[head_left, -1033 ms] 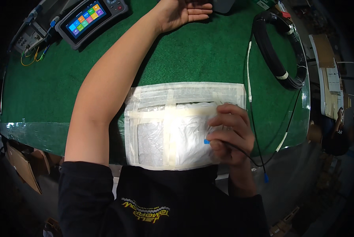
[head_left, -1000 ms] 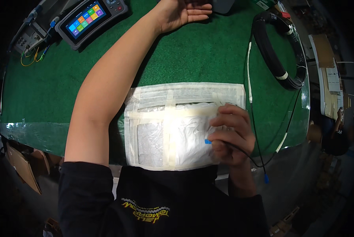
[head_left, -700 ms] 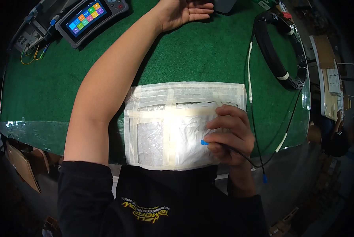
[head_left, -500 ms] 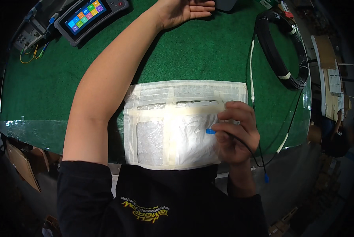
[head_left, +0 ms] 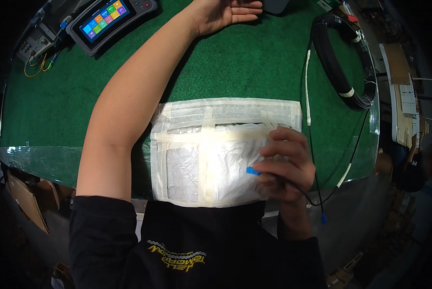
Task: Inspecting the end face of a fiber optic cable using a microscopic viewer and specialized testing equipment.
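Note:
My right hand [head_left: 289, 166] pinches the end of a thin black cable [head_left: 314, 204], where a blue connector [head_left: 252, 171] sticks out past my fingertips. It is held over a white wiping cloth pad [head_left: 235, 166], edged and crossed with cream tape strips. A second blue connector [head_left: 324, 218] dangles below the hand, off the table's near edge. At the top, my left hand [head_left: 225, 12] lies with fingers stretched out, beside a dark grey device [head_left: 276, 6] cut off by the frame. Nothing shows in its visible fingers.
A coil of black cable [head_left: 322, 58] lies at the right of the green mat [head_left: 245, 67]. A handheld tester with a lit colour screen [head_left: 105, 21] stands at upper left, near a grey box with yellow fibre leads [head_left: 35, 45]. Cardboard [head_left: 28, 204] is at lower left.
My right hand has shifted slightly down and left, taking the blue connector with it. The left arm stays in place.

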The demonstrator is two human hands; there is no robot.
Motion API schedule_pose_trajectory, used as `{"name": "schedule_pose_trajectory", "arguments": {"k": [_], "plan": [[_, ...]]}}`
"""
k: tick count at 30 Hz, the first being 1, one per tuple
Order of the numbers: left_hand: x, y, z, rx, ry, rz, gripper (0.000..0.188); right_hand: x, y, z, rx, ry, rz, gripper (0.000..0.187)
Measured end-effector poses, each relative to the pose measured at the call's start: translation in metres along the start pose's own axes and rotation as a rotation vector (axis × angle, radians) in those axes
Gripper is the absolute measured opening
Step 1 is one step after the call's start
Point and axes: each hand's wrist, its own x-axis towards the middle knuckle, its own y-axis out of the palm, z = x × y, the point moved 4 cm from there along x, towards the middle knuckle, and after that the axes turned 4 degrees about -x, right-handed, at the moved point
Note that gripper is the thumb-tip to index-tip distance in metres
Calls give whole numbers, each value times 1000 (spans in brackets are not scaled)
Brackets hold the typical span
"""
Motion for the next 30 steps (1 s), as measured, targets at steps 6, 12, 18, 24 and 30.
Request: {"name": "schedule_pose_trajectory", "arguments": {"k": [6, 12, 18, 24, 30], "plan": [[1, 1, 0, -3, 1, 2, 67, 4, 2, 1, -31, -26, 61, 27], [3, 2, -1, -11, 2, 21, 67, -3, -1, -5, -95, 51, -10, 26], [1, -1, 0, -8, -1, 10, 67, 0, 0, -2, 2, -16, 15, 26], [1, 1, 0, -5, 11, 17, 67, 3, -1, 1, -51, 3, 46, 27], [3, 0, 0, -18, -1, 24, 67, -3, -5, -5, -51, 64, -34, 27]]}}
